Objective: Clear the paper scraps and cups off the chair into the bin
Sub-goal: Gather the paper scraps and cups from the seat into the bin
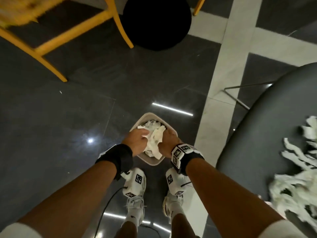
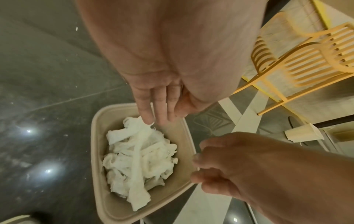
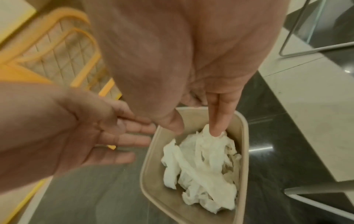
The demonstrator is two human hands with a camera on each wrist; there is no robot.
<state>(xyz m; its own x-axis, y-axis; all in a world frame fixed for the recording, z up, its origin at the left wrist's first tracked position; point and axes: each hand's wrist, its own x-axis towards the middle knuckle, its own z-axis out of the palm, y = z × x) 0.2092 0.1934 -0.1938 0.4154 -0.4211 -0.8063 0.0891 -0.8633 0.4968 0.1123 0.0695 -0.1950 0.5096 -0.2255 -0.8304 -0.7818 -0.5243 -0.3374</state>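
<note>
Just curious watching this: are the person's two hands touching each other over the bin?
Apart. The left wrist view shows bin wall between the left hand and right hand; the right wrist view shows a gap too.

1 bin (image 1: 137, 125), 2 hands, 1 grey chair (image 1: 267, 117), 1 cup (image 2: 303, 133), approx. 2 yellow chairs.

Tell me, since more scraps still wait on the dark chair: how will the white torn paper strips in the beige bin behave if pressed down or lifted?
The white torn paper strips look soft and crumpled, so they would probably compress easily. They lie tangled, so lifting one likely drags others. The beige plastic bin seems light and might shift.
</note>
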